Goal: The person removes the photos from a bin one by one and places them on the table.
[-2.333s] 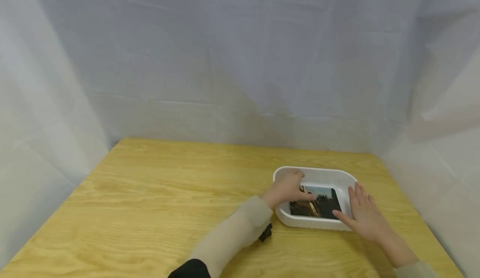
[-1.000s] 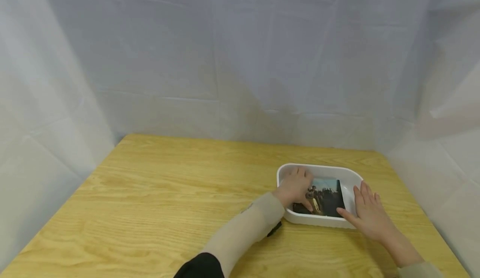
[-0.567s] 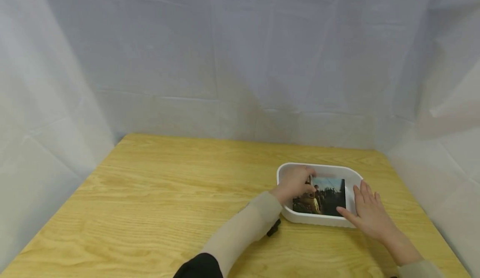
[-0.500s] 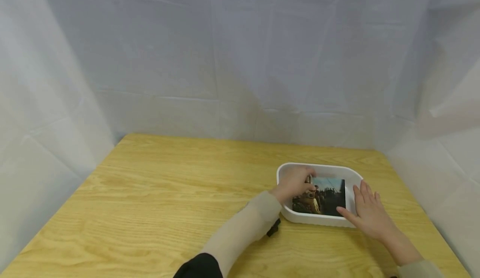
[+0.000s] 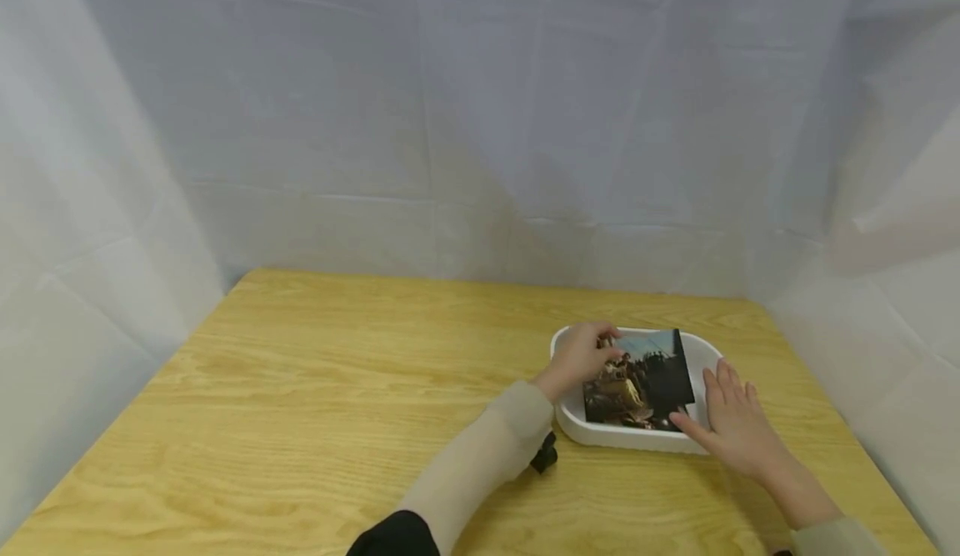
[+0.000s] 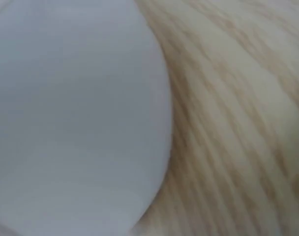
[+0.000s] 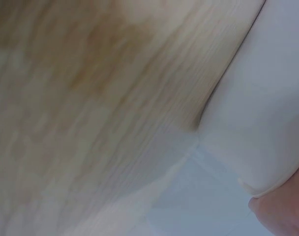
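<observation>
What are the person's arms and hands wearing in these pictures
Both hands are bare: the left hand and right hand wear no gloves. Each arm has a beige long sleeve; a small black strap piece shows under the left wrist.

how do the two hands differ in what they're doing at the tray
The left hand pinches the photo by its far left corner, fingers curled; the right hand lies flat, fingers straight, against the white tray's right rim. The left lifts the photo; the right holds nothing. Both wear beige sleeves.
</observation>
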`<state>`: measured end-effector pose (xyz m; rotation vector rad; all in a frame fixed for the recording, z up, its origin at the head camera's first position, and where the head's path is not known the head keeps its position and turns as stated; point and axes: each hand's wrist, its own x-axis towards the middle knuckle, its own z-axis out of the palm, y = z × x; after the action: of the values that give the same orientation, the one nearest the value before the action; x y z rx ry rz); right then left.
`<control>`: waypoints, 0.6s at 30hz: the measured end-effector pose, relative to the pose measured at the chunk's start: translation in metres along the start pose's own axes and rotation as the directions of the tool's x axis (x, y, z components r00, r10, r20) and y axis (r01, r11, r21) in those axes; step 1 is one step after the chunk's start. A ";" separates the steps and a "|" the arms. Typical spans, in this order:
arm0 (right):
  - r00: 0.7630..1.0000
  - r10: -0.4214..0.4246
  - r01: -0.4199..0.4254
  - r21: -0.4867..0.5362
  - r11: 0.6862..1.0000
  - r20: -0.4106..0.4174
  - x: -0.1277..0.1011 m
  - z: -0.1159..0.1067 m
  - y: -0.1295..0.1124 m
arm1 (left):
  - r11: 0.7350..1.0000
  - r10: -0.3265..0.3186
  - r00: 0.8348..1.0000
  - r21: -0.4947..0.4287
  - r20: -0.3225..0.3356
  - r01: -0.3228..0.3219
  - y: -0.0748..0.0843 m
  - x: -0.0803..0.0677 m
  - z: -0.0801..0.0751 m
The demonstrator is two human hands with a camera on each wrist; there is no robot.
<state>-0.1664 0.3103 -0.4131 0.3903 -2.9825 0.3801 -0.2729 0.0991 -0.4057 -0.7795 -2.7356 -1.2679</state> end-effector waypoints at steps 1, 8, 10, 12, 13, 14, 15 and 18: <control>1.000 0.001 -0.001 0.002 1.000 0.000 0.000 0.000 0.000 | 1.000 -0.009 0.999 -0.027 -0.032 0.008 0.000 0.000 -0.002; 1.000 -0.006 0.006 -0.005 1.000 -0.006 -0.001 -0.001 0.000 | 0.944 -0.126 0.959 -0.329 -0.255 0.037 -0.005 0.002 -0.019; 1.000 -0.009 0.009 0.000 1.000 -0.009 -0.001 -0.001 -0.001 | 0.902 -0.148 0.944 -0.431 -0.296 0.006 -0.021 0.009 -0.020; 1.000 -0.012 0.012 0.007 1.000 -0.014 -0.001 -0.001 -0.002 | 0.854 -0.174 0.932 -0.520 -0.317 -0.017 -0.043 0.016 -0.021; 1.000 -0.013 0.013 0.011 1.000 -0.015 -0.001 0.000 -0.003 | 0.827 -0.180 0.925 -0.561 -0.335 -0.042 -0.056 0.017 -0.022; 1.000 -0.013 0.013 0.010 1.000 -0.015 0.000 0.000 -0.004 | 0.796 -0.232 0.919 -0.605 -0.318 -0.008 -0.060 0.015 -0.028; 1.000 -0.014 0.014 0.009 1.000 -0.016 0.000 0.001 -0.005 | 0.764 -0.265 0.914 -0.645 -0.307 0.006 -0.064 0.010 -0.034; 1.000 -0.016 0.016 0.004 1.000 -0.018 0.001 0.004 -0.006 | 0.673 -0.406 0.886 -0.729 -0.226 0.123 -0.061 -0.017 -0.066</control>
<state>-0.1659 0.3034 -0.4156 0.4084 -2.9603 0.3859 -0.2973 0.0111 -0.4086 -0.0706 -2.0662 -2.3035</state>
